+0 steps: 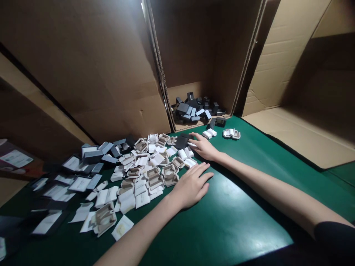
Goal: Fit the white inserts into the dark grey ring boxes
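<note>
My left hand (191, 186) lies low over the green table with its fingers spread. It holds nothing and is beside the right edge of a pile of white folded card inserts (154, 177). Farther forward, my right hand (204, 147) stretches its fingers to the left. Its fingertips are at the edge of a small black box (182, 140), and a small white piece (192, 144) shows by the fingers. Whether they grip either one is hard to make out. Several white inserts (186, 153) lie between my two hands.
Dark boxes with white linings (80, 183) are heaped at the left. An upright cardboard carton (191, 85) holds several small black boxes (191, 109). White inserts (231, 133) and a black box (220, 122) lie before it. Another open carton (299, 129) is on the right.
</note>
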{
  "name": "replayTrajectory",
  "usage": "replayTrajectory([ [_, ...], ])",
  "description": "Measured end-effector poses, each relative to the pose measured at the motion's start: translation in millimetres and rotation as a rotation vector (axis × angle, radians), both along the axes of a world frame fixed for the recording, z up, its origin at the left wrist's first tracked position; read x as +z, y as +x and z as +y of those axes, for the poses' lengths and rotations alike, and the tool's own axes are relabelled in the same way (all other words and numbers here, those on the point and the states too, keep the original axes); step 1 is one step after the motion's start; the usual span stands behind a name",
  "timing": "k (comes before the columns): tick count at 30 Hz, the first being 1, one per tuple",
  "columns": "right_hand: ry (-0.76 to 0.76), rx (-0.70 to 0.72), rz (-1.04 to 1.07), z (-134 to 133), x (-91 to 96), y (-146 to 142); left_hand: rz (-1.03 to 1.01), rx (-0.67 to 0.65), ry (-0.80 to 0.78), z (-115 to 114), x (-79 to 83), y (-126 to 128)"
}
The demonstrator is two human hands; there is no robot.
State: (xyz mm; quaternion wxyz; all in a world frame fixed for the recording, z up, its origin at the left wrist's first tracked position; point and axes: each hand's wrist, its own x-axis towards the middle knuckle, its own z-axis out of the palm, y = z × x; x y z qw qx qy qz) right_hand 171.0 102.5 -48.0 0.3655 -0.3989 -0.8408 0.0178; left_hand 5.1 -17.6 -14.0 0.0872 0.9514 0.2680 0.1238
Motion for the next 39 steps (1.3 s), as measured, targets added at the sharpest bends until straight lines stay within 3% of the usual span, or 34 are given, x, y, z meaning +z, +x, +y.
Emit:
replayTrajectory([
  [7, 0.121, -0.02, 0.096, -10.2, 52.5, 33.0, -0.01, 0.0, -0.004, 0.3, -1.0, -1.0],
  [10, 0.024, 0.07, -0.066, -12.4, 71.8, 49.8, -0.016, 0.001, -0.002, 0.1, -0.8, -1.1],
  [14, -0.06, 0.147, -0.381, -15.5, 79.7, 55.4, -0.004, 0.008, -0.002, -0.4, -0.3, -0.8],
  [19, 0.018, 0.146, -0.313, -21.8, 85.2, 48.8, -0.008, 0.018, 0.001, -1.0, 0.3, -0.3],
  [21, 0.02, 0.087, -0.269, -21.9, 88.5, 50.6, -0.008, 0.016, 0.0, -1.0, 0.8, -0.4],
  [26, -0.075, -0.245, -0.265, -12.0, 86.0, 69.1, 0.006, 0.006, -0.014, -0.8, 2.0, -0.3],
  [29, -0.023, -0.3, -0.294, -7.7, 83.3, 76.5, 0.018, 0.004, -0.019, -0.7, 2.3, 0.1],
  [32, -0.005, -0.198, -0.263, -11.5, 87.0, 72.3, 0.02, 0.01, -0.022, -0.5, 2.0, 0.5],
  [36, -0.123, 0.152, -0.306, -25.8, 91.9, 54.0, 0.008, 0.008, -0.011, -0.5, 1.4, 0.7],
  [39, -0.062, 0.168, -0.401, -34.6, 85.5, 41.1, 0.007, 0.014, -0.002, -0.5, 1.0, 0.8],
])
